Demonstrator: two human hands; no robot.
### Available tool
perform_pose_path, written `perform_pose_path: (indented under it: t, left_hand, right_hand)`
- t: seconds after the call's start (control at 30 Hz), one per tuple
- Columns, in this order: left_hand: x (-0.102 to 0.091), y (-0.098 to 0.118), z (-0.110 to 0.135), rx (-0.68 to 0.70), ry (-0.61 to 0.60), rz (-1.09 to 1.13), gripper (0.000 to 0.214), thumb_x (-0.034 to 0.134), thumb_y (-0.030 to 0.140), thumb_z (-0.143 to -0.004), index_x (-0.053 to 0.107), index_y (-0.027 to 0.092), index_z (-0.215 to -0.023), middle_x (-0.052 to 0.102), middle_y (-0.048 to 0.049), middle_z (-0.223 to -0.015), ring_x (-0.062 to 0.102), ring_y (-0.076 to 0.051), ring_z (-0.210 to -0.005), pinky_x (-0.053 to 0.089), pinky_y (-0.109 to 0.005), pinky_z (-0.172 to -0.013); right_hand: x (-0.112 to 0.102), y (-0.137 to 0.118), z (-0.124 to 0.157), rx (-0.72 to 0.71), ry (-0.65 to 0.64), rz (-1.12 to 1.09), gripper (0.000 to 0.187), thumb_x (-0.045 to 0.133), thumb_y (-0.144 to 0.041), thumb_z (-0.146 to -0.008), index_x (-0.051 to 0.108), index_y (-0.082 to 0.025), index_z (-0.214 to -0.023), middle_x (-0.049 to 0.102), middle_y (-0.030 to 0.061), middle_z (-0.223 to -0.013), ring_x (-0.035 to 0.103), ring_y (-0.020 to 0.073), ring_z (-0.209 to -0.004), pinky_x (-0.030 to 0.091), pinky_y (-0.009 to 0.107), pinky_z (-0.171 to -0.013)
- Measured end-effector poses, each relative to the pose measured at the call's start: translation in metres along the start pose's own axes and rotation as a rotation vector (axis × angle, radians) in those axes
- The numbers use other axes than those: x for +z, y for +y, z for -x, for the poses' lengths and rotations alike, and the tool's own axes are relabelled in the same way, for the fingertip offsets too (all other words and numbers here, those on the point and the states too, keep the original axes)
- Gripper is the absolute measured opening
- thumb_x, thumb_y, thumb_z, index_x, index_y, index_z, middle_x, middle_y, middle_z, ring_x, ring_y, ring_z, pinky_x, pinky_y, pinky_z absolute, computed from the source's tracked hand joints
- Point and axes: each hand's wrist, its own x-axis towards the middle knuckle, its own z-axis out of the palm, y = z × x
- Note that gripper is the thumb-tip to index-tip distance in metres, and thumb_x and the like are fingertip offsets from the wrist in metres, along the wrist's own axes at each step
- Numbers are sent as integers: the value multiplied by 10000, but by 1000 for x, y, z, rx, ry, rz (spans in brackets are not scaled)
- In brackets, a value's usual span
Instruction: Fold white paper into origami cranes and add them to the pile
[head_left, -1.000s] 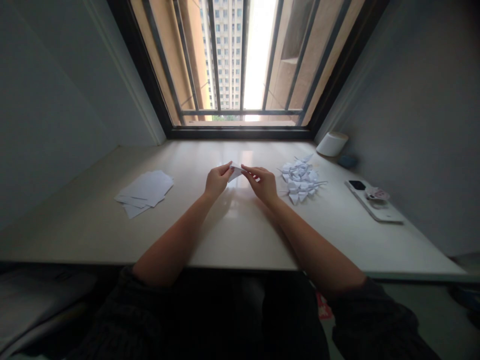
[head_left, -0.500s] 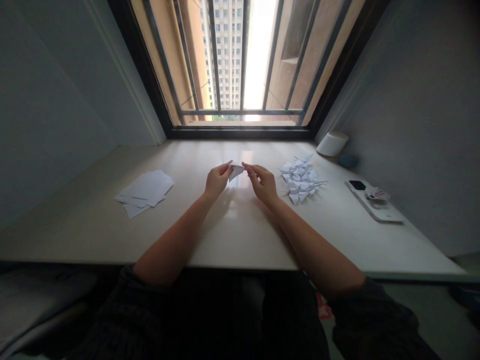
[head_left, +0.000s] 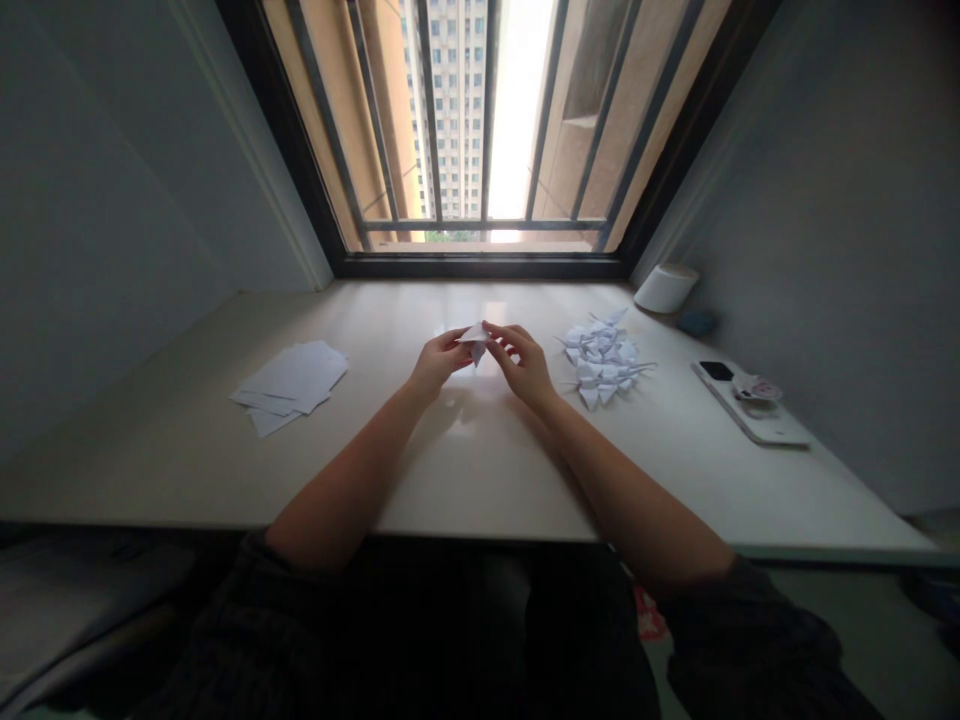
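Note:
A small piece of folded white paper (head_left: 475,336) is held above the middle of the white table, with a pointed flap hanging down from it. My left hand (head_left: 438,362) pinches it from the left side. From the right, the thumb and fingers of my right hand (head_left: 523,358) grip its other edge. A pile of folded paper pieces (head_left: 602,358) with pointed tips, perhaps origami cranes, lies to the right of my right hand. To the left of my left hand is a loose stack of white paper sheets (head_left: 292,380).
A phone (head_left: 776,430) with a round grip on its back lies on the table (head_left: 480,480) at the right. Behind it, by the wall, are a white cylindrical object (head_left: 665,288) and a small blue-grey item (head_left: 697,322). A barred window (head_left: 480,265) borders the far edge.
The folded paper has turned, so its flat top now faces up with a point hanging below. My hands have come slightly closer together around it.

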Motion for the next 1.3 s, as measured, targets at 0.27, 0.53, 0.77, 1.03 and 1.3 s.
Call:
perform_pose_path:
  t: [0.27, 0.53, 0.77, 1.03, 1.3]
  left_hand:
    - [-2, -4, -3, -30, -38, 22, 458, 814, 463, -583, 679, 139, -876, 705, -88, -904, 652, -176, -840, 487, -387, -885]
    - [-1, -9, -3, 7, -74, -19, 485, 808, 452, -592, 685, 152, -953, 709, -81, -927, 650, -173, -835, 487, -369, -859]
    - [-1, -8, -2, 32, -69, -108, 421, 730, 366, -689, 686, 192, -1070, 714, -66, -956, 648, -176, -866, 482, -340, -833]
    - [-3, -13, -8, 319, -31, -419, 394, 602, 193, -778, 670, 246, -1163, 631, -74, -1108, 610, -162, -934, 483, -298, -843]
    - [4, 8, 14, 586, 84, -771, 333, 690, 376, -784, 690, 316, -1112, 674, -51, -1082, 609, -198, -993, 441, -322, -905]
  right_hand:
    - [1, 6, -2, -8, -2, -34, 363, 604, -423, -846, 657, -272, -1173, 588, 40, -951, 581, 134, -792, 505, 259, -651]
    - [2, 4, -1, 1, 65, 31, 384, 662, -431, -795, 668, -250, -1134, 619, 45, -958, 570, 134, -748, 508, 268, -632]
    - [2, 7, -1, 61, 88, 38, 341, 626, -387, -819, 678, -243, -1123, 718, 50, -1009, 638, 159, -767, 534, 311, -694]
    - [3, 10, -2, 128, 135, -25, 311, 638, -367, -795, 703, -243, -1072, 733, 37, -1027, 671, 168, -765, 553, 305, -684]
    - [1, 9, 0, 104, 126, 87, 254, 657, -310, -780, 738, -259, -1015, 746, 28, -893, 653, 159, -704, 533, 298, -653]
